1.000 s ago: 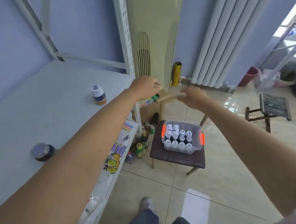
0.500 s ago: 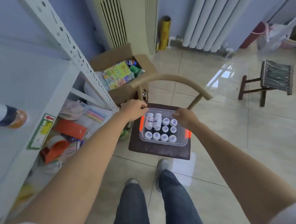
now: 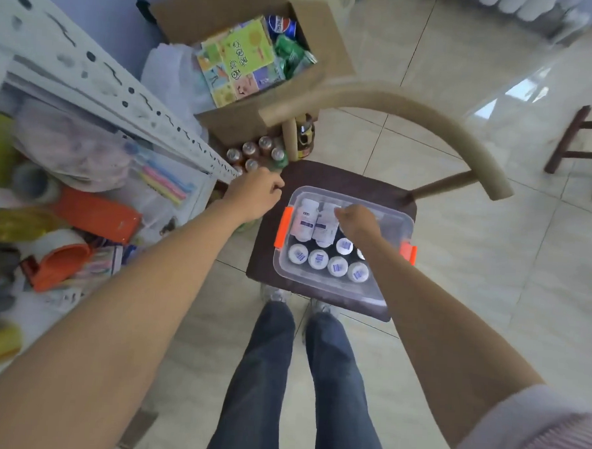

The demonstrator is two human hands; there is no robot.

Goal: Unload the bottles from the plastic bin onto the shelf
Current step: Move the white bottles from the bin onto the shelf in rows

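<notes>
A clear plastic bin point(image 3: 322, 284) with orange latches sits on a dark chair seat point(image 3: 341, 178). Inside it, two white bottles point(image 3: 305, 219) lie on their sides at the left, and several more point(image 3: 318, 258) stand upright with their white caps showing. My right hand point(image 3: 356, 224) is down in the bin, fingers curled over the bottles beside the lying pair; what it grips is hidden. My left hand point(image 3: 255, 198) hovers loosely closed and holding nothing just outside the bin's far left corner. The white metal shelf point(image 3: 89, 76) stands at the left.
The chair's curved tan backrest point(image 3: 397, 102) arches over the far side of the bin. An open cardboard box point(image 3: 319, 16) and several cans point(image 3: 257, 150) sit on the floor behind. The lower shelf holds clutter, including an orange case point(image 3: 96, 214). A wooden stool point(image 3: 579, 150) is at right.
My view dropped from the shelf top to the chair. Both hands came down; the right went into the bin, and the left stopped beside its left corner.
</notes>
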